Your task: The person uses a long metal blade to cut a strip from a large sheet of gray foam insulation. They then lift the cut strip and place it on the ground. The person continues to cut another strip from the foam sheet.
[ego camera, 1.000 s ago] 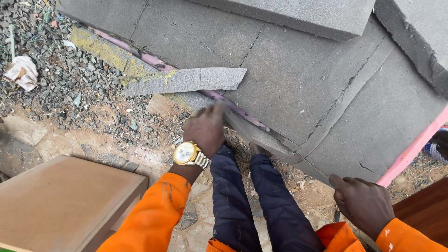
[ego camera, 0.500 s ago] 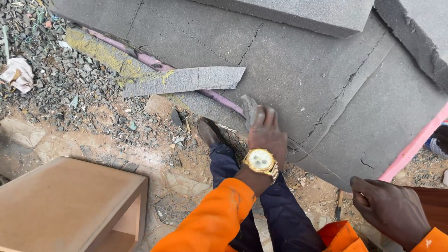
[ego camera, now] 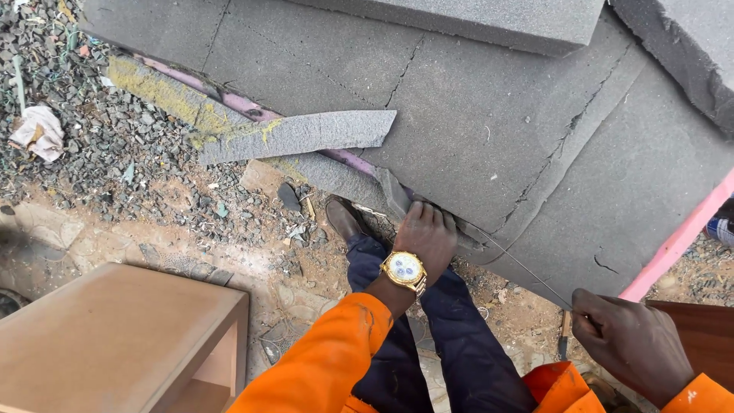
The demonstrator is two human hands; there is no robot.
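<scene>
Large grey foam sheets lie stacked in front of me. My left hand, with a gold watch on its wrist, is closed on the sheet's cut lower edge, next to a narrow grey strip that curls off it. My right hand is shut on the handle of a thin long blade, which runs up along the foam edge toward my left hand. A loose cut foam strip lies on the sheet to the left. My dark trousers and a shoe are below the edge.
A light wooden cabinet stands at the lower left. Gravel and foam scraps cover the ground at left, with a crumpled rag. A pink foam edge and a dark wooden board are at the right.
My left hand has moved right along the foam's edge and closed on it. My right hand has risen into view, with the thin blade now showing.
</scene>
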